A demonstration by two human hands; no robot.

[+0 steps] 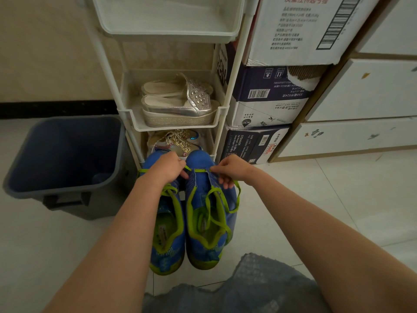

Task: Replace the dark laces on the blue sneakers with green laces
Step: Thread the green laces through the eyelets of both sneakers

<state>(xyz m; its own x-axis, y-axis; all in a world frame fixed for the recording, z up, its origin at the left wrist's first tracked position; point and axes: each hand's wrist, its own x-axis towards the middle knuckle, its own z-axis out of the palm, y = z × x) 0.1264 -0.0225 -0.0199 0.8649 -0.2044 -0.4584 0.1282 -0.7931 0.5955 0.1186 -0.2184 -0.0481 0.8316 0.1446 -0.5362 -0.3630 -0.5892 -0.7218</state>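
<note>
The pair stood on a pale tiled floor (pixel 316 199), toes pointing away toward a white shelf rack (pixel 225 105). The rack's middle tray held silver platform sandals (pixel 180 102). Its bottom tray, just beyond the sneaker toes, held a glittery gold laced shoe (pixel 178 141). A grey bin (pixel 117 154) sat to the left of the rack, close to the left sneaker. Stacked cardboard boxes (pixel 270 105) stood to the right, with white drawer fronts (pixel 361 93) further right. A knee in blue patterned fabric (pixel 259 279) filled the near edge. Both forearms crossed over the shoes and hid part of the left one.

The left hand (pixel 168 167) rested over the far end of the left sneaker (pixel 168 245). Its fingers were curled, seemingly pinching a green lace (pixel 200 170), though the grip itself was hidden under the knuckles. The right hand (pixel 230 169) pinched the other side of that lace between thumb and fingertips at the right edge of the right sneaker (pixel 203 222). The lace ran taut between the hands, across the lowest eyelets near the toe.

Both sneakers were blue knit with lime-green collars, linings and soles. Loose green lace ends (pixel 216 213) looped across the right sneaker's opening and over its right side.
</note>
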